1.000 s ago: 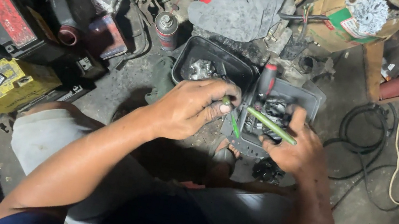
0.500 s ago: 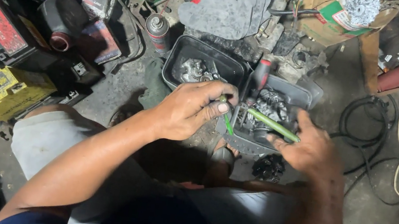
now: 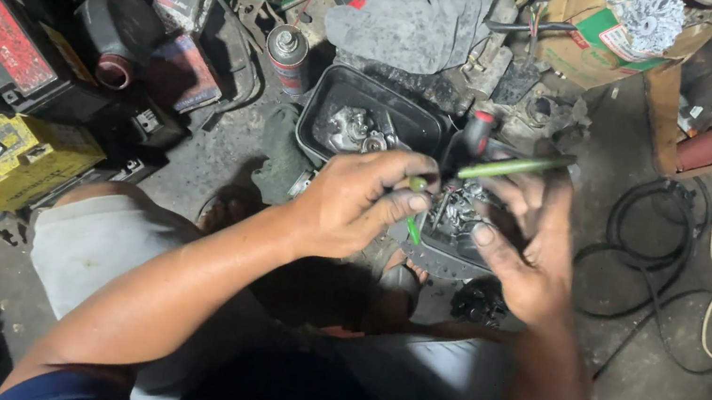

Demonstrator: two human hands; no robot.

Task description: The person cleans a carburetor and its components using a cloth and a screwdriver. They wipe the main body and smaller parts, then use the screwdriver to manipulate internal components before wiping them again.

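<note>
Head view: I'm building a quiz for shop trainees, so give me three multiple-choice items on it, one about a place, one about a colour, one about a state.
1. Where does the silver spray can with a red label stand?
A. left of the black plastic tray of metal parts
B. inside that tray
C. on the coiled black cable

2. What colour is the thin rod in the right hand?
A. red
B. green
C. white

3. How is the left hand set?
A. flat on the floor
B. fingertips pinched on a small green piece
C. open and holding nothing

Answers: 1 A, the can stands upright just left of the tray's rim. 2 B, the rod is light green along its length. 3 B, thumb and fingers close on the piece.
</note>
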